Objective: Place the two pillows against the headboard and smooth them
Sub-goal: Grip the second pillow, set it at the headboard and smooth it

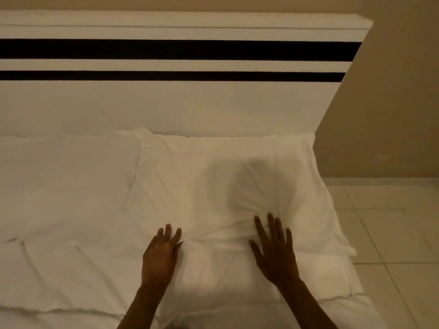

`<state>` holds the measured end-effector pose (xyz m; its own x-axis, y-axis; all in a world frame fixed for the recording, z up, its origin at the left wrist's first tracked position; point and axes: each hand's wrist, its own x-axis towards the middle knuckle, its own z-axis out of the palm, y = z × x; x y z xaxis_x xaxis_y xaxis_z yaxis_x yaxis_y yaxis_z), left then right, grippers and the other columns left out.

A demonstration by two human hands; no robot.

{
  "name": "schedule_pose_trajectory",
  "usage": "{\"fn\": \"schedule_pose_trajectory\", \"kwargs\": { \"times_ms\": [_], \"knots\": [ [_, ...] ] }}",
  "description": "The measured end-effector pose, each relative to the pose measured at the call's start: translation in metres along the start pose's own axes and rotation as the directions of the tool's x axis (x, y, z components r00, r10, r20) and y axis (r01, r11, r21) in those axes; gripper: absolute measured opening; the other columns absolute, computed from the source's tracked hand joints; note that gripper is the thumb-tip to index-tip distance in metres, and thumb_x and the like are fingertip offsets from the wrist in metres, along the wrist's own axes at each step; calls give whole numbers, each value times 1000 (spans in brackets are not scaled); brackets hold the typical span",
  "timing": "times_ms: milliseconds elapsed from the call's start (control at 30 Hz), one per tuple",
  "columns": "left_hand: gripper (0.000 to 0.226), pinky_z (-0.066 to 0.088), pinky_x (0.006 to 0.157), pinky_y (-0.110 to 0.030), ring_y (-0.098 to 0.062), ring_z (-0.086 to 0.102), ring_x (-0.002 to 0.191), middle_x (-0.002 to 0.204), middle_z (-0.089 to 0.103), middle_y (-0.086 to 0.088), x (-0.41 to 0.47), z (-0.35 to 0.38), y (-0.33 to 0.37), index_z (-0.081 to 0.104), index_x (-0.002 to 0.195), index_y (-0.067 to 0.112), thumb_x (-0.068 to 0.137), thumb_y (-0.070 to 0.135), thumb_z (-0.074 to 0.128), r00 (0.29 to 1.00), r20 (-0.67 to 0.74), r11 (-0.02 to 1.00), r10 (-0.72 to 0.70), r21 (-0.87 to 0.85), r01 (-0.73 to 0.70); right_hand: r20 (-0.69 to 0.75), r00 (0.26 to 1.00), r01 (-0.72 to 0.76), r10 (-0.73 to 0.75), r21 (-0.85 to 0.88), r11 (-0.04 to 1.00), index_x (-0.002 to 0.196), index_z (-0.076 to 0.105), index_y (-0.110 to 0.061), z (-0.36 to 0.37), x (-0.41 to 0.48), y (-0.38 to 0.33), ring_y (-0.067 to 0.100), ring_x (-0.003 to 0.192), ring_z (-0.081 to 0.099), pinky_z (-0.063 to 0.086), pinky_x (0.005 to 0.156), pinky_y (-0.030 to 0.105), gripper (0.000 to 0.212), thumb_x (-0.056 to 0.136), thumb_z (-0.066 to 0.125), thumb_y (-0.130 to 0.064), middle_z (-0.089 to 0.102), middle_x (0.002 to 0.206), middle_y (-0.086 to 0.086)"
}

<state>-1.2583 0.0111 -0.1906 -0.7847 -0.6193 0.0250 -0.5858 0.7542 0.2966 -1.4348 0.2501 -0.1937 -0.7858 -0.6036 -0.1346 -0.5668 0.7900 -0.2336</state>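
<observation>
We have both hands flat on the bed, palms down. Our left hand (162,255) lies with its fingers spread loosely, clamped on nothing, its fingertips touching the near edge of the right-hand pillow (237,176) where a ridge of cloth bunches up just beside the index finger. Our right hand (275,252) is laid open too — fingers fanned apart, pressing down on the pillow's near part, with creases running out from its fingertips toward the far side.

That pillow stretches away from both hands, and its far edge lies against the foot of the headboard (166,105), a white panel with two black bands across it. A rounded shadow falls on the pillow just beyond our right hand.

The second pillow (66,167) lies off beyond and to the outer side of our left hand — well apart from it, its far edge also at the headboard, its inner edge touching the first pillow. Nearer us, under our left wrist and forearm, the white bedcover (59,269) is rumpled. Out past our right hand, beyond the bed's edge, we see a pale tiled floor (392,233) and a beige wall (392,103).
</observation>
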Motion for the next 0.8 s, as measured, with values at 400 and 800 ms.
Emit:
{"fn": "schedule_pose_trajectory", "kwargs": {
  "times_ms": [400,800],
  "knots": [
    [57,38,115,-43,-26,47,139,151,49,-11,93,-23,69,42,150,11,103,42,41,972,-235,968,-1,-245,-59,-234,972,60,-32,113,992,163,16,-27,-52,98,-20,30,158,5,2,128,46,65,104,21,-56,14,170,13],
    [67,4,127,-40,-11,-5,155,168,-3,7,114,28,-25,2,159,35,100,59,21,995,-96,999,20,-37,-24,-235,972,-25,4,-85,996,162,0,-38,-12,129,51,24,159,-2,-7,127,49,77,96,19,-74,3,172,2]
  ]
}}
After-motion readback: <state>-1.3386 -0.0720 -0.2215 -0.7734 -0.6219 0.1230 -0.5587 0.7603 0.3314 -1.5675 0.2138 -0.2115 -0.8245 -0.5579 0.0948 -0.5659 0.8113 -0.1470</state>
